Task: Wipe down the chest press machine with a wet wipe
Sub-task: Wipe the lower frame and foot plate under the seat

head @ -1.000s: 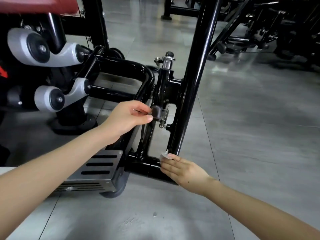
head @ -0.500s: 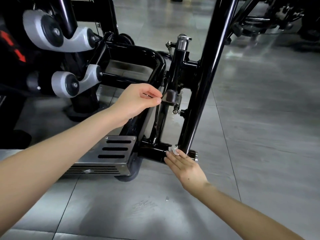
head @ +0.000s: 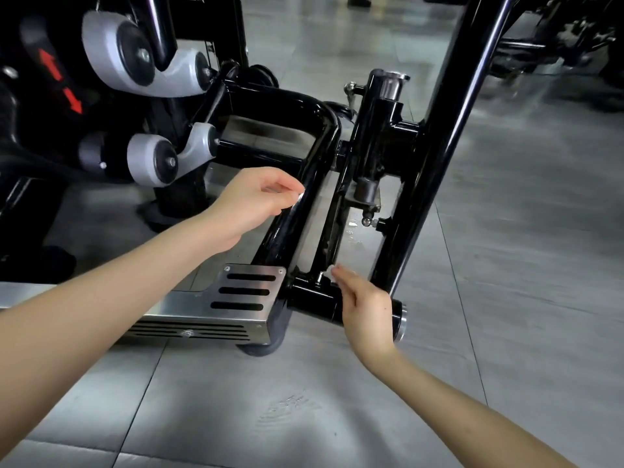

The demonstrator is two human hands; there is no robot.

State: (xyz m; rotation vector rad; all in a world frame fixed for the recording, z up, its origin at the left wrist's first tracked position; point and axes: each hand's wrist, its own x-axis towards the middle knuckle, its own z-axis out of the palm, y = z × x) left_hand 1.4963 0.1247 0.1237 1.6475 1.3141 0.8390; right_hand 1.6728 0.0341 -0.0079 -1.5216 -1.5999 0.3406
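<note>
- Red arrows (head: 59, 86): two, printed on a black part at the far left of the chest press machine (head: 378, 136).
- Grey pivot arms (head: 175, 76): two, one above the other, each ending in a round black-centred cap.
- Left hand (head: 250, 201): reaches in from the lower left. The fingers are curled in and the thumb meets the fingertips at the side of the curved tube. It cannot be told whether anything is pinched between them.
- Metal step (head: 202, 305): a slotted silver plate low on the frame, below the left forearm.
- Curved tube (head: 314, 157): glossy black, bending down to the base joint.
- Wet wipe (head: 328, 275): a small white wad on the low cross tube (head: 310, 295), at the joint with the uprights. Only its edge shows past the fingertips.
- Right hand (head: 366, 309): palm down across the cross tube, with fingers extended and together, pressing the wipe against the frame.
- Slanted post (head: 449, 130): a tall black tube rising from the cross tube toward the upper right.
- Floor (head: 506, 298): grey tiles, with more dark equipment at the top right.
</note>
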